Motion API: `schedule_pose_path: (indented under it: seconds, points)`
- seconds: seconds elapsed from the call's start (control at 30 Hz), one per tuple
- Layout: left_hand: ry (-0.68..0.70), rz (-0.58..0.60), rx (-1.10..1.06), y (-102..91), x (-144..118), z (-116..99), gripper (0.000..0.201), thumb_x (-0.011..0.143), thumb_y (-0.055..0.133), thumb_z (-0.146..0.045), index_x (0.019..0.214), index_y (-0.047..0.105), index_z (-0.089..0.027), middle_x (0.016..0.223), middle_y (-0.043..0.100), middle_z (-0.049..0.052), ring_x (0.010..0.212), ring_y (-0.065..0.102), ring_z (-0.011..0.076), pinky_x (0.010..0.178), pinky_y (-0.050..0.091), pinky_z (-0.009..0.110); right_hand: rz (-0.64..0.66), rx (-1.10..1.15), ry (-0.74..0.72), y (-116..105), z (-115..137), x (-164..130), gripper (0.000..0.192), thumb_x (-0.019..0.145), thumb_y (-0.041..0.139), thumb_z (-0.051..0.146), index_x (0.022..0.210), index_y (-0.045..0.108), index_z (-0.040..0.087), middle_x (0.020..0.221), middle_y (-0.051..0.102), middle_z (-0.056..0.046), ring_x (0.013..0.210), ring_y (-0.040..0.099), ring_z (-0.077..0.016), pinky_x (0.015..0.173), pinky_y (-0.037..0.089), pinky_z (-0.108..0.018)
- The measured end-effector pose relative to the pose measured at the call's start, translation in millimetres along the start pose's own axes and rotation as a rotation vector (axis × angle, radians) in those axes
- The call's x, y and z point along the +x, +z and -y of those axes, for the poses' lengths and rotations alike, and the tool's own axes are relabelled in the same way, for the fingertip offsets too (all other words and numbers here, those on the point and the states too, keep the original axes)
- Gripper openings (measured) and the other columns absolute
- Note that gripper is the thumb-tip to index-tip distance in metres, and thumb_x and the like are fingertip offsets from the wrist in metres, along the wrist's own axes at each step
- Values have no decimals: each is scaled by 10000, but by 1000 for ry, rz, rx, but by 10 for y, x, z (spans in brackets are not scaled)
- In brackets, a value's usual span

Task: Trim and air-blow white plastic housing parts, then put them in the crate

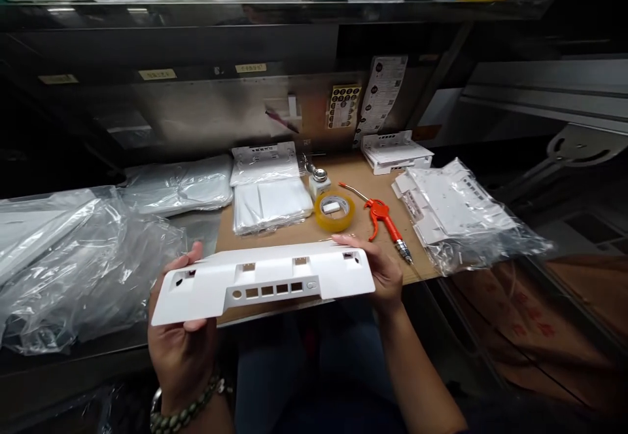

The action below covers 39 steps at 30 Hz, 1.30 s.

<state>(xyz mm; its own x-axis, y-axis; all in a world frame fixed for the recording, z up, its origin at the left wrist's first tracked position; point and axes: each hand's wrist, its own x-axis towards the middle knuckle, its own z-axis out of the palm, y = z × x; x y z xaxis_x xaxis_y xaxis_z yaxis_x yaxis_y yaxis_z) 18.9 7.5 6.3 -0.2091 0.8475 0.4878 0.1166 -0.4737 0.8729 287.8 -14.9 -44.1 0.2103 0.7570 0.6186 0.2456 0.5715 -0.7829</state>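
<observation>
Hands hold a white plastic panel [265, 281] level above the near bench [294, 234] edge: my left hand [182, 349] fingers grip its left end, my right hand [380, 270] fingers its right. Tape roll [334, 211] and what looks like an orange air gun [385, 221] lie beyond.

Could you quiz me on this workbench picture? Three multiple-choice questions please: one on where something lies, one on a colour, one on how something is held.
1. Where does the tape roll lie?
A. On the top shelf
B. On the cardboard mat beyond the panel
C. Inside a plastic bag

2. What colour is the air blow gun's handle?
A. Orange-red
B. Blue
C. Green

3. How is the white plastic panel held?
A. Flat on the bench, untouched
B. By one hand only
C. By both hands, one at each end

Answers: 1 B, the roll sits on the cardboard mat; 2 A, the handle is orange-red; 3 C, the left hand and right hand grip opposite ends.
</observation>
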Motion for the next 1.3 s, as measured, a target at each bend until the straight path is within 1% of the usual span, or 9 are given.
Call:
schedule_pose_path:
  seconds: [0.2,0.47,0.87,0.93,1.0,1.07,1.13,1.2,1.3]
  points:
    - [15,-22,-69,85,-48,35,820,729,824,-718,1332,664,-185,1437,630,166,1426,504,417,1227,377,517,-24,9,1,-161,34,-29,434,966,678,154,1360,689,337,1320,752,-10,1207,729,-251,1089,584,-442]
    - [-10,15,-149,153,-156,-28,781,764,838,-661,1371,635,-214,1490,596,148,1478,456,363,1249,361,443,-12,-2,19,-280,-23,-82,425,967,664,132,1352,693,310,1317,754,-18,1215,722,-241,1103,563,-411]
    - [-46,24,-149,226,-293,-75,766,730,859,-668,1346,672,-254,1503,596,113,1516,409,355,1250,349,406,-55,107,19,-296,-97,-105,369,876,745,104,1215,718,246,1243,769,-74,1192,726,-312,1093,566,-531]
    - [-135,-66,-290,224,-301,-37,804,729,810,-747,1365,667,-276,1583,529,90,1555,345,337,1250,354,399,-61,103,0,-284,-113,-109,356,878,753,119,1212,723,241,1230,773,-76,1188,728,-318,1091,566,-541]
    - [-377,-126,-537,156,-292,34,854,780,655,-859,1402,642,-274,1585,534,85,1552,357,322,1222,401,424,-54,114,-30,-265,-121,-104,341,894,755,151,1220,724,247,1228,773,-73,1186,728,-319,1083,571,-549]
    - [-724,-38,-823,15,-268,137,905,835,499,-908,1420,627,-230,1436,667,125,1448,513,346,1145,489,489,16,137,-72,-249,-124,-64,328,930,727,183,1248,717,262,1246,767,-68,1193,723,-314,1080,572,-560]
    - [-995,150,-1021,-170,-238,258,805,935,439,-815,1405,637,-192,1179,789,139,1237,688,375,1031,568,552,189,130,-133,-246,-140,48,325,982,655,185,1288,705,283,1285,755,-61,1211,717,-299,1085,572,-560]
    - [-1085,228,-1093,-348,-209,371,606,1052,351,-591,1383,657,-186,976,824,111,1031,775,366,928,618,567,401,17,-186,-257,-193,262,332,1014,600,186,1309,704,295,1320,744,-51,1266,692,-282,1115,555,-535]
    - [-1048,145,-1190,-545,-188,491,532,1048,304,-352,1284,721,-120,853,817,123,838,801,355,813,661,527,606,-484,-106,-269,-388,754,309,1019,613,256,1307,725,262,1342,736,-54,1325,647,-250,1160,513,-441]
